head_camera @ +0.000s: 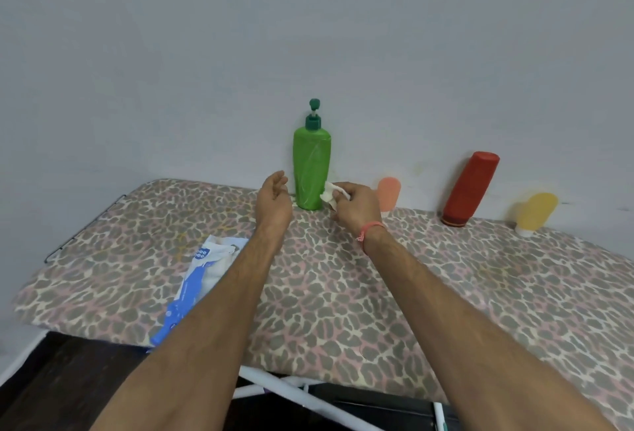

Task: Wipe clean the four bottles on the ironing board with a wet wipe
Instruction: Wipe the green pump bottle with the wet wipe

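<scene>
A tall green pump bottle [311, 169] stands upright against the wall at the back of the leopard-print ironing board [446, 293]. My right hand [356, 206] is shut on a crumpled white wet wipe [331, 194], which touches the bottle's lower right side. My left hand [274, 199] hovers open just left of the bottle, not touching it. A small peach tube [389, 192] stands partly hidden behind my right hand. Further right, a red bottle [470, 188] leans on its cap against the wall. A yellow tube [533, 212] stands on its white cap.
A blue and white wet wipe pack [202, 276] lies on the board's near left, partly under my left forearm. The board's left end has a metal wire rest [82, 228]. White frame legs [295, 393] show below the front edge, over a dark floor.
</scene>
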